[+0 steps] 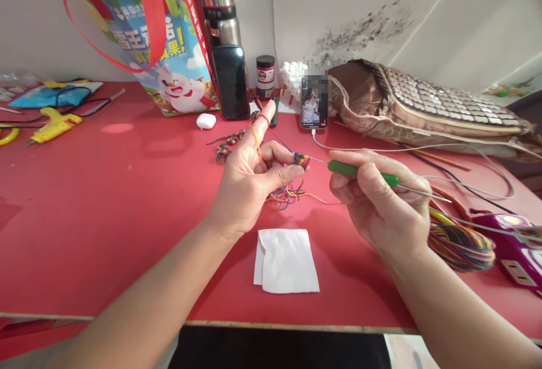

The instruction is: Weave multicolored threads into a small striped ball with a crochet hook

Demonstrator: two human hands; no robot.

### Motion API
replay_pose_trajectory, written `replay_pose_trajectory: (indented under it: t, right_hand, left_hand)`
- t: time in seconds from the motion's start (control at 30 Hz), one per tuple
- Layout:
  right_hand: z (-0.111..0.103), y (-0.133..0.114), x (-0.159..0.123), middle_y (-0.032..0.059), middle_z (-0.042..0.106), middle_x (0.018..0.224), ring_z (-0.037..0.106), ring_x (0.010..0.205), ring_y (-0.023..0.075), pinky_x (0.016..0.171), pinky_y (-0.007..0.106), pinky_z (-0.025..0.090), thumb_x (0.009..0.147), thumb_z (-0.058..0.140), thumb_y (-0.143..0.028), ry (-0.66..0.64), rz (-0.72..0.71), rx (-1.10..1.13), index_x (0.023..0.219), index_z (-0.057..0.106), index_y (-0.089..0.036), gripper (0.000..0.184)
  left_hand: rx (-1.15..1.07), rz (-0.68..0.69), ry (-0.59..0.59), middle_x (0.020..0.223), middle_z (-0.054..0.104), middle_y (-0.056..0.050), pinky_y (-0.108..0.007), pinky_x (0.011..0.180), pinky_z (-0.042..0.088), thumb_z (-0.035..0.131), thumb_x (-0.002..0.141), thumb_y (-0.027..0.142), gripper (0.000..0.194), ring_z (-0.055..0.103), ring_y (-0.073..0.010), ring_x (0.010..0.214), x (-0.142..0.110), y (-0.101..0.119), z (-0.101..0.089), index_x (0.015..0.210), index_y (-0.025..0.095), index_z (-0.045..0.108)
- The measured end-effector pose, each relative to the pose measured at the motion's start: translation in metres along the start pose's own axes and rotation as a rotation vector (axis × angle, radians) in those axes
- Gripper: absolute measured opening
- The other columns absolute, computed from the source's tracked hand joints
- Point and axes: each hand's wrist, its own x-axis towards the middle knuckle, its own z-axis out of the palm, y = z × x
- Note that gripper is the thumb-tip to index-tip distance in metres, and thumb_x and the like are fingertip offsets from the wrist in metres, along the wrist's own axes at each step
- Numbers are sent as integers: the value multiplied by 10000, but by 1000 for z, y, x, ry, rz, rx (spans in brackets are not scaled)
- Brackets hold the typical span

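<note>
Between the thumb and fingers of my left hand point(254, 174) is a small multicoloured crochet piece point(302, 159). The raised left index finger has yarn point(257, 136) looped round it, running down to the palm. My right hand point(381, 199) grips the green handle of a crochet hook point(344, 169); its thin metal shaft reaches the crochet piece, and another metal end sticks out behind the hand. Whether the tip is inside a stitch is too small to tell. Loose multicoloured yarn point(284, 196) lies tangled on the table below my left hand. Small finished-looking crochet pieces point(224, 151) lie behind the left wrist.
A folded white tissue point(290, 261) lies near the front edge. At right are a yarn skein point(461, 246) and a purple power strip point(519, 250). Behind stand a dark phone point(231, 82), a lit phone point(314, 103) on a cable, and a sequined bag point(457, 98). A yellow glue gun point(55, 126) lies left.
</note>
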Motion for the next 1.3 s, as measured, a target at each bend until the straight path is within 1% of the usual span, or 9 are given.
replay_pose_trajectory:
  t: [0.2,0.33,0.5,0.6,0.73,0.9,1.0,1.1,1.3]
  right_hand:
    - [-1,-4,1,32,684,737,593,639,158,529,304,468,959,879,-436,-6,-13,-37,1058,941,-350,145]
    - [-2,-9,2,38,695,711,594,632,173,509,311,441,937,900,-444,-6,-9,-59,1024,946,-343,141]
    - [-7,-9,2,43,712,709,601,622,168,492,301,436,931,903,-431,10,-3,-80,991,947,-312,141]
    - [-10,-8,2,50,724,718,598,627,157,501,294,439,955,885,-393,10,-6,-71,998,948,-293,126]
    - [-12,-9,2,62,719,723,604,614,160,466,283,425,937,902,-396,21,1,-53,977,948,-259,151]
    - [-14,-13,4,75,730,741,543,549,149,412,284,352,911,917,-433,63,8,-72,911,948,-261,175]
    - [-14,-14,6,79,739,722,515,513,140,396,284,303,905,919,-416,43,6,-42,891,948,-253,166]
    - [-14,-14,6,77,730,697,518,500,138,386,278,271,905,918,-412,32,-7,-29,894,948,-242,174]
    - [-15,-15,5,74,736,707,534,517,145,389,279,323,930,900,-416,47,-8,-59,908,944,-254,170]
  left_hand:
    - [3,23,18,809,675,44,-276,690,547,939,807,174,949,577,-135,711,-1,3,2,1653,377,559]
    - [-8,38,21,777,665,43,-278,674,536,941,789,141,890,583,-144,705,-3,5,3,1592,369,631]
    - [17,49,-14,841,731,26,-300,694,556,917,830,167,863,599,-150,692,-5,4,2,1605,400,618]
    - [28,45,-12,816,709,33,-282,674,557,933,834,199,880,587,-144,683,-6,4,3,1624,395,598]
    - [15,35,-16,782,664,34,-272,660,550,950,807,191,890,588,-146,703,-6,5,4,1613,371,617]
    - [-8,-3,-64,804,656,24,-282,621,525,953,798,187,836,574,-143,686,-7,3,3,1561,371,665]
    - [-14,-20,-86,823,658,19,-287,591,495,940,808,180,784,551,-138,669,-8,2,2,1526,376,690]
    - [-23,-20,-94,821,656,19,-283,562,464,945,787,179,802,518,-131,648,-8,2,3,1526,364,692]
    - [-26,-11,-58,919,731,-10,-283,608,498,928,823,212,777,542,-137,697,-8,4,9,1546,354,679]
